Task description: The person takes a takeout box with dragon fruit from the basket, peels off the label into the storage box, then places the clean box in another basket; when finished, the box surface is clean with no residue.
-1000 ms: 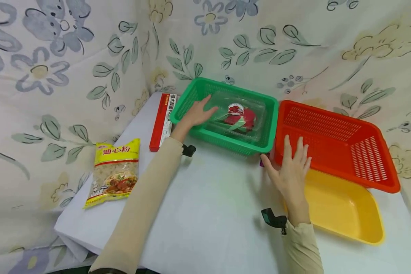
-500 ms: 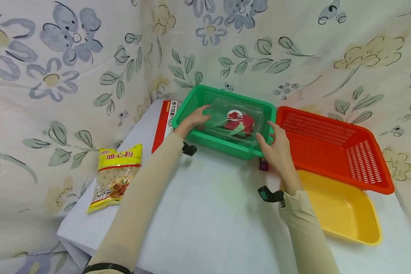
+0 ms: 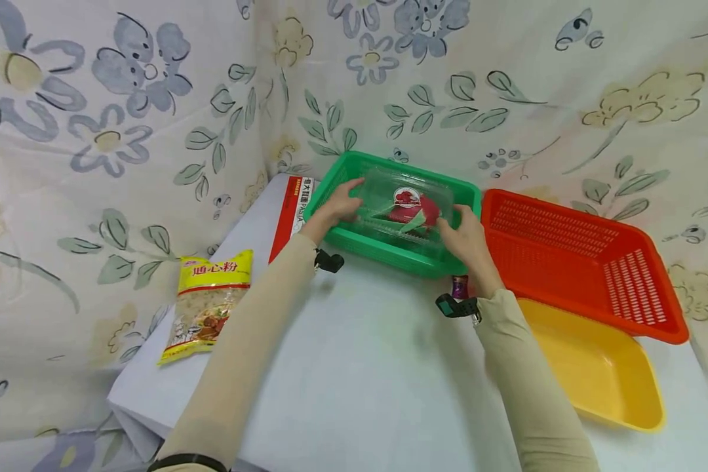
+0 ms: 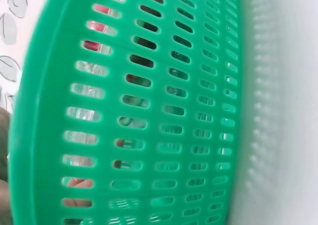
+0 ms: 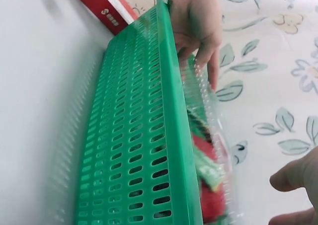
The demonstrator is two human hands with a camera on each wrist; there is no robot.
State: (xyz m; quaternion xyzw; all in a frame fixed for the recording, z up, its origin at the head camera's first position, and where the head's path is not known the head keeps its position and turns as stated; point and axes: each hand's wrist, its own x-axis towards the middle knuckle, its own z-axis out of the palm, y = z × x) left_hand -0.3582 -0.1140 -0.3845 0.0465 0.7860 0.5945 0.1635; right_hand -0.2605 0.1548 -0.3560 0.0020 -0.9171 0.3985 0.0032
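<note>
1. While the left hand (image 3: 339,208) and the right hand (image 3: 469,241) are reaching over the green basket (image 3: 383,252), they are standing apart, at opposite ends of the clear plastic box (image 3: 377,213).
2. The clear plastic box is sitting inside the green basket, bearing a round label (image 3: 408,197) and showing a red and green item (image 3: 419,213) within. Its edge is projecting above the rim in the right wrist view.
3. The left hand is touching the box's left end; whether it is clamping cannot be told.
4. The right hand is bending its thumb and fingers at the right end; its grip, likewise, cannot be told.
5. A red-and-white carton (image 3: 289,219) and a yellow bag (image 3: 212,301) are lying leftward; a purple item (image 3: 459,287) is lying near the basket's right corner.
6. A red basket (image 3: 551,265) is standing rightward, a yellow basin (image 3: 596,367) just before it.
</note>
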